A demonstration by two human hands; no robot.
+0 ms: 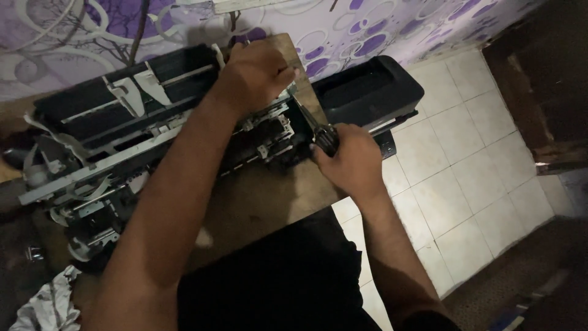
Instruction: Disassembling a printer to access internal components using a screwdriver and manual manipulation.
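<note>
A dismantled printer (116,132) with grey metal rails and white plastic parts lies across a wooden table (263,202). My left hand (257,70) presses down on the printer's right end, fingers curled over its frame. My right hand (349,162) grips the black handle of a screwdriver (318,132), whose shaft points up-left into the printer's right side.
A black printer cover (367,92) sits on the white tiled floor (465,178) to the right of the table. Crumpled white cloth (49,303) lies at the lower left. A purple patterned wall (343,30) runs behind. Dark wooden furniture (545,79) stands at the far right.
</note>
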